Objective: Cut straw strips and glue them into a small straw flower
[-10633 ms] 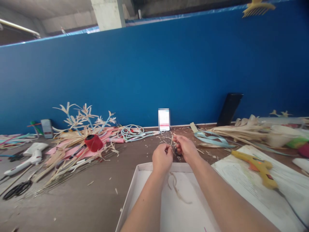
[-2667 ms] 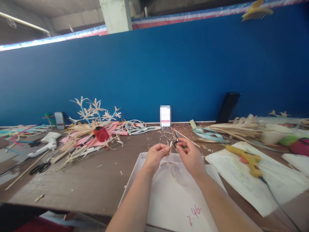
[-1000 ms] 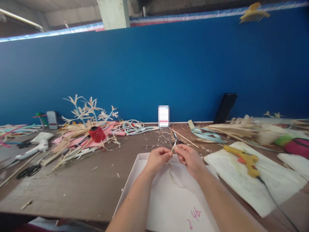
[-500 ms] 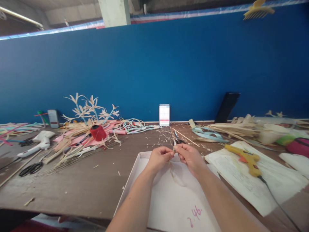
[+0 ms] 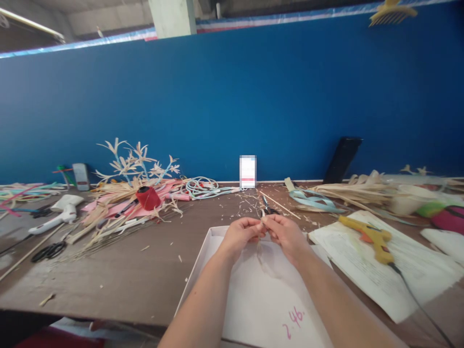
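My left hand (image 5: 241,234) and my right hand (image 5: 286,233) meet above the far rim of a white cardboard box lid (image 5: 203,261). Both pinch a thin pale straw strip (image 5: 261,216) between thumb and fingers. A loose curl of the strip (image 5: 266,258) hangs down into the lid. Just beyond my fingertips small dark scissors (image 5: 267,208) lie on the brown table (image 5: 119,275). Pink handwriting (image 5: 294,321) marks the lid's floor.
A yellow glue gun (image 5: 369,236) rests on white paper sheets (image 5: 398,275) at right. At left lie a red thread spool (image 5: 148,197), straw flowers (image 5: 136,166), a white glue gun (image 5: 54,217) and black scissors (image 5: 49,251). A blue wall (image 5: 232,106) backs the table.
My hands have closed together on the strip and sit a little nearer the lid's far rim. In the oldest frame my right hand also held the small scissors, which now lie on the table.
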A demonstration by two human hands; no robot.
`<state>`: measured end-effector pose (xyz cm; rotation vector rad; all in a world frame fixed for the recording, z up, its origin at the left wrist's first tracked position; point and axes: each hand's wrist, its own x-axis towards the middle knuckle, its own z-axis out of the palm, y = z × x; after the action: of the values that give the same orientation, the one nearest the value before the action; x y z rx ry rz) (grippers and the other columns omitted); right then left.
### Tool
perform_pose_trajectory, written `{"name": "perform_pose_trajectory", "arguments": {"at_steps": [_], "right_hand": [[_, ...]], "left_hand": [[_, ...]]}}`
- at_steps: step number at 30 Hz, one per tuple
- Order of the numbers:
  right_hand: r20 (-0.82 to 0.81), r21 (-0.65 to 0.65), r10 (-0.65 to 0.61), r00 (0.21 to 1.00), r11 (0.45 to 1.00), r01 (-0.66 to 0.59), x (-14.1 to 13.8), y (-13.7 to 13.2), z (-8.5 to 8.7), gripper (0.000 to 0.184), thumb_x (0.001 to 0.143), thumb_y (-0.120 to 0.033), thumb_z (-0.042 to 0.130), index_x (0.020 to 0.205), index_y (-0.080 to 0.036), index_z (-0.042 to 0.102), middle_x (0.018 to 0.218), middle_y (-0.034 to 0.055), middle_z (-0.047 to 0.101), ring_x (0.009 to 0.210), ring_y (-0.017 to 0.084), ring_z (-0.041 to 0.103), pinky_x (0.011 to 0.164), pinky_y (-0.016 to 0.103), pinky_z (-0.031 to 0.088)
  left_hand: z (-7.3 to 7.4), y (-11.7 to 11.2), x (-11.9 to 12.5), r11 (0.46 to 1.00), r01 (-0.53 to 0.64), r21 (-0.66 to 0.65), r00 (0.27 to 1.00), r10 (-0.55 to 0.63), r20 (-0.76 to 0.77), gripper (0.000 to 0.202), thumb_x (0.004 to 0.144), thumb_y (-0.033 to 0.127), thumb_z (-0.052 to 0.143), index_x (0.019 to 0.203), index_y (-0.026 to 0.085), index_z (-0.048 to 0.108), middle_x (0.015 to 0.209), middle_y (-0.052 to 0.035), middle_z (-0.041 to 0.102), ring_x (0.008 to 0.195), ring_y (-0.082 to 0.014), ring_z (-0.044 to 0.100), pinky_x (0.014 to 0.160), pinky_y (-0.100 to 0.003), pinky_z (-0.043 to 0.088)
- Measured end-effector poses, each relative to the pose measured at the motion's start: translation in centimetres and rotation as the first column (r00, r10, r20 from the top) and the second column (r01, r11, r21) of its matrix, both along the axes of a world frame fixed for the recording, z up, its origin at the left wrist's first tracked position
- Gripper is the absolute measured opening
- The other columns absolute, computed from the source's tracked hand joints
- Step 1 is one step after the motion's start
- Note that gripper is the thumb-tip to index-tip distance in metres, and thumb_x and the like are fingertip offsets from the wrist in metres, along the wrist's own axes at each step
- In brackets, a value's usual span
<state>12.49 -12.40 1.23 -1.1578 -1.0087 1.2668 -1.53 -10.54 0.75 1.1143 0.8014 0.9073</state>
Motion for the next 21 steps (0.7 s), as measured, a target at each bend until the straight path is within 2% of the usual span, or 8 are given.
{"name": "perform_pose_trajectory", "arguments": {"at_steps": [4, 8, 21], "right_hand": [[0.006, 0.014, 0.01, 1.0, 1.0, -0.01, -0.09, 0.04, -0.1, 0.03, 0.066, -0.045, 0.065, 0.071, -0.016, 0.057, 0.052, -0.0031, 0.047, 0.045, 0.006, 0.031, 0.042, 0.022, 0.018], [0.025, 0.007, 0.005, 1.0, 1.0, -0.005, -0.15, -0.03, -0.03, 0.031, 0.065, -0.046, 0.065, 0.071, -0.017, 0.057, 0.047, -0.0049, 0.042, 0.043, 0.006, 0.028, 0.042, 0.022, 0.016], [-0.032, 0.034, -0.026, 0.999, 0.999, 0.027, -0.09, -0.03, -0.05, 0.028, 0.065, -0.043, 0.066, 0.071, -0.017, 0.057, 0.053, -0.0041, 0.043, 0.045, 0.006, 0.031, 0.04, 0.021, 0.017]], "left_hand": [[-0.12, 0.02, -0.01, 1.0, 0.008, -0.006, 0.999, -0.008, 0.047, 0.035, 0.063, 0.042, 0.069, 0.08, 0.012, 0.064, 0.075, -0.0067, 0.064, 0.065, -0.0113, 0.055, 0.062, -0.023, 0.04], [-0.23, 0.07, -0.04, 1.0, -0.005, -0.025, 0.998, 0.007, 0.066, 0.034, 0.061, 0.041, 0.071, 0.077, 0.012, 0.064, 0.072, -0.0062, 0.063, 0.063, -0.0109, 0.054, 0.06, -0.022, 0.038], [-0.09, -0.03, -0.09, 0.999, -0.009, -0.035, 0.998, 0.012, 0.066, 0.036, 0.058, 0.041, 0.073, 0.077, 0.012, 0.063, 0.071, -0.0055, 0.063, 0.061, -0.0102, 0.053, 0.057, -0.022, 0.035]]}}
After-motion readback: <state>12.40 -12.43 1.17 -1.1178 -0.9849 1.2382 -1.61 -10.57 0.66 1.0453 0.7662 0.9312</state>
